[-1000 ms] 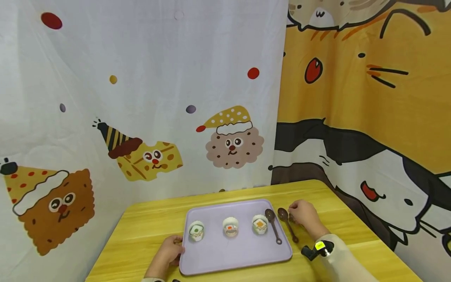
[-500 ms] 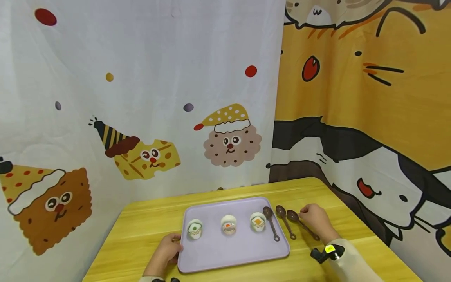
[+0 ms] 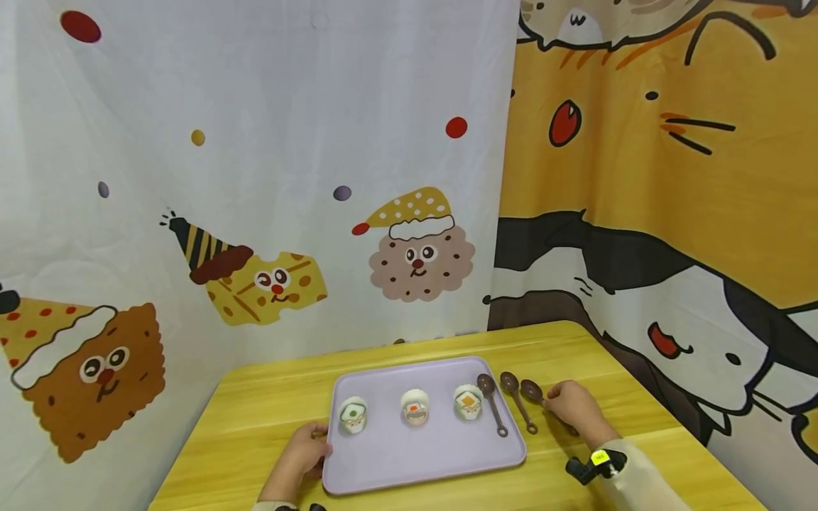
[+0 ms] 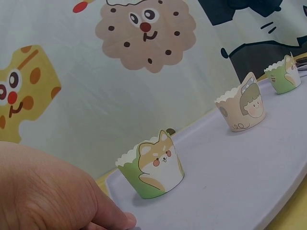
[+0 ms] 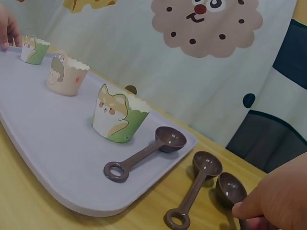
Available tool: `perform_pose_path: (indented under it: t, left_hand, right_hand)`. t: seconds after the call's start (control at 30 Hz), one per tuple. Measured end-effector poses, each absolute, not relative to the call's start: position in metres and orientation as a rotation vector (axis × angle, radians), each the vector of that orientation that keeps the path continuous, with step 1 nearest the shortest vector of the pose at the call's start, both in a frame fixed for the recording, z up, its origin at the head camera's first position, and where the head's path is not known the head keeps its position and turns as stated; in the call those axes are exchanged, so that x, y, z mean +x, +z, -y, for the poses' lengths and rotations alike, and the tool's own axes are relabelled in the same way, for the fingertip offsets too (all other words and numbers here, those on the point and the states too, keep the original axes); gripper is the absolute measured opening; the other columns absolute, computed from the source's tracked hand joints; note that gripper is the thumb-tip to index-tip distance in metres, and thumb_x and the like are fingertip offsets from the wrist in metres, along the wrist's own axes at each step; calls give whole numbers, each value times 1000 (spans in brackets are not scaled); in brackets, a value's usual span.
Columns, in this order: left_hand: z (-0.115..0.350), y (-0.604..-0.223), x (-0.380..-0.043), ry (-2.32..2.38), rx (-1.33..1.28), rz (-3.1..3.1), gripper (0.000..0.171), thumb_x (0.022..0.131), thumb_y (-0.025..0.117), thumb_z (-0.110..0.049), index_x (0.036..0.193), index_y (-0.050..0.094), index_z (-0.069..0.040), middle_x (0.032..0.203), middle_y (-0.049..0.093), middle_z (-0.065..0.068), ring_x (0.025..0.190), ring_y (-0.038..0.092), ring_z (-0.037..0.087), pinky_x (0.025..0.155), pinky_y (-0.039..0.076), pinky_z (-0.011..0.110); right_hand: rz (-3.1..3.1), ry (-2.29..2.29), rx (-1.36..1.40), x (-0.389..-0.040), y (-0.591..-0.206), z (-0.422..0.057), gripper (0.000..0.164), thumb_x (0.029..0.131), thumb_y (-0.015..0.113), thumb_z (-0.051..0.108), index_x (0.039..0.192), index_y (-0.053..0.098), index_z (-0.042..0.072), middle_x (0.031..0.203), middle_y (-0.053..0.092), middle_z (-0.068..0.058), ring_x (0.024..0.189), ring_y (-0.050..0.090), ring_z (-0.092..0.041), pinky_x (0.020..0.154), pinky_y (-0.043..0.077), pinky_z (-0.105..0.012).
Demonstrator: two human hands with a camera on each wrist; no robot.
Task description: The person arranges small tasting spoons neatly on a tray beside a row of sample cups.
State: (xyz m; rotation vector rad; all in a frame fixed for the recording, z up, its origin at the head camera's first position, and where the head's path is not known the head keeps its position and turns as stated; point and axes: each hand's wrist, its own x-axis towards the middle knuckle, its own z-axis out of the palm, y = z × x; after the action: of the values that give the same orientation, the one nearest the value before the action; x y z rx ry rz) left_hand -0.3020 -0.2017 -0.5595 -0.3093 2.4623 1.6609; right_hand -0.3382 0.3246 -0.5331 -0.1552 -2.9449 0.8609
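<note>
Since 1.0 s ago, right hand [image 3: 573, 408] moved spoon 3 [image 5: 230, 189] right onto table [image 3: 268, 411], fingers pinching its handle; left hand [image 3: 305, 454] rests flat-fingered on tray [image 3: 415, 461]. Risk: nudging neighbouring spoon [image 5: 194, 189].

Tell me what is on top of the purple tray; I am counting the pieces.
On the tray stand three paper cups in a row, and one brown spoon lies at its right end. What the cups hold cannot be made out. Two more spoons lie on the table, off the tray.
</note>
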Motion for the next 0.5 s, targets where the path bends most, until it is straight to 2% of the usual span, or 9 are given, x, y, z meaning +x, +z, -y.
perform_pose_path:
  t: [0.23,0.37,0.5]
  left_hand:
    - [202,-559,-302,1642,-313,-2470,43,85,60,13,127,51,15,101,67,22,77,67,25,61,59,44]
    - [203,-559,-302,1625,-316,-2476,44,85,60,12,128,52,15,102,67,21,77,67,25,61,59,44]
    - [203,-558,-303,1629,-320,-2476,44,85,60,12,128,52,14,101,67,21,77,67,25,61,59,44]
  right_hand:
    - [2937,816,-111,-340,-541,-325,6,87,74,8,87,75,1,84,71,-9,71,60,-21,66,53,-41]
    - [2941,800,-129,-340,-542,-325,6,87,75,8,87,75,2,85,71,-10,72,61,-22,69,53,-44]
    - [2966,782,-139,-341,-541,-324,6,88,74,9,87,75,3,85,70,-9,71,60,-21,67,52,-43]
